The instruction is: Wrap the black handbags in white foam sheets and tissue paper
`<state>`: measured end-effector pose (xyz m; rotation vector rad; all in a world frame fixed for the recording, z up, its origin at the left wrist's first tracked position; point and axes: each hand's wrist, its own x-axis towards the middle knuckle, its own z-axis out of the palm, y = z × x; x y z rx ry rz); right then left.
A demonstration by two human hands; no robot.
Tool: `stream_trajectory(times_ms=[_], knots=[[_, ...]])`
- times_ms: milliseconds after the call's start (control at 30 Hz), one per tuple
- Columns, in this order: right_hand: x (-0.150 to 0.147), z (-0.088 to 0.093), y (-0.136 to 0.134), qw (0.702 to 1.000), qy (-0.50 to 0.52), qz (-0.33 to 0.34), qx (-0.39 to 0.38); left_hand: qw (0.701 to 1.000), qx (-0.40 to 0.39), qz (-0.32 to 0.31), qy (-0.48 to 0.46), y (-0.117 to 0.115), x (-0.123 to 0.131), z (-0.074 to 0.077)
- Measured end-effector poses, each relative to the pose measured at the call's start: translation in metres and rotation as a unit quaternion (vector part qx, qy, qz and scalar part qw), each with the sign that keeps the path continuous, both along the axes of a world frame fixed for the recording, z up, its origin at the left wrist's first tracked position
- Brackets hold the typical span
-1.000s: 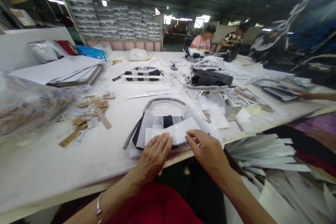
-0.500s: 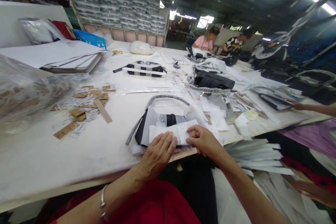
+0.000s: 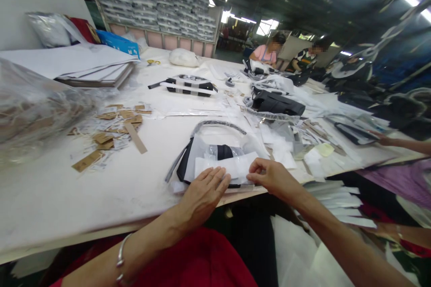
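Observation:
A black handbag [image 3: 183, 165] lies at the table's front edge, partly covered with white wrapping. Its strap [image 3: 220, 124], sleeved in clear plastic, arches behind it. Across the bag's front is a white sheet [image 3: 232, 165]. My left hand [image 3: 204, 195] rests flat on the sheet's lower left part, fingers stretched out. At the sheet's right end my right hand [image 3: 274, 180] has thumb and fingers pinched on its edge; the fingertips partly hide the contact. Behind the sheet, a black band [image 3: 224, 151] shows beside clear plastic.
Cardboard tags [image 3: 104, 139] lie scattered on the left beside a large plastic bag [image 3: 37, 107]. Farther back are another black bag [image 3: 190, 87] and a dark bag [image 3: 278, 103]. A co-worker's hand [image 3: 382, 138] reaches in from the right. White strips [image 3: 336, 202] hang below the table edge.
My right hand has shifted slightly right along the sheet, its fingers now closer together at the end. The left hand stays flat on the sheet. The view has tilted a little.

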<state>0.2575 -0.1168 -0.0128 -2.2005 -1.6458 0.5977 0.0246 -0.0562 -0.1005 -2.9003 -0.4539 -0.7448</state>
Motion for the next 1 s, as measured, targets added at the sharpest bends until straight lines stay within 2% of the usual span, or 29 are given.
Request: stream_trajectory(times_ms=[100, 167, 233, 333, 467, 700, 1000], knots=[[0.006, 0.004, 0.010, 0.992, -0.073, -0.003, 0.100, 1.000, -0.012, 0.013, -0.020, 0.009, -0.015, 0.021], [0.008, 0.000, 0.020, 0.975, -0.162, 0.018, 0.153, 0.997, -0.006, 0.070, -0.028, 0.019, -0.022, 0.031], [0.008, -0.009, 0.030, 0.955, -0.240, 0.059, 0.163, 0.991, -0.014, 0.130, -0.011, 0.029, -0.026, 0.035], [0.005, -0.024, 0.037, 0.941, -0.295, 0.116, 0.119, 0.984, -0.045, 0.172, 0.029, 0.039, -0.024, 0.028], [0.004, -0.035, 0.026, 0.944, -0.279, 0.149, 0.092, 0.983, -0.055, 0.173, 0.019, 0.043, -0.021, 0.018], [0.004, -0.055, -0.001, 0.951, -0.221, 0.081, 0.202, 0.984, -0.099, 0.149, 0.003, 0.057, -0.018, 0.018], [-0.002, -0.077, -0.021, 0.949, -0.202, 0.045, 0.238, 0.979, -0.164, 0.122, -0.010, 0.066, -0.018, 0.015]])
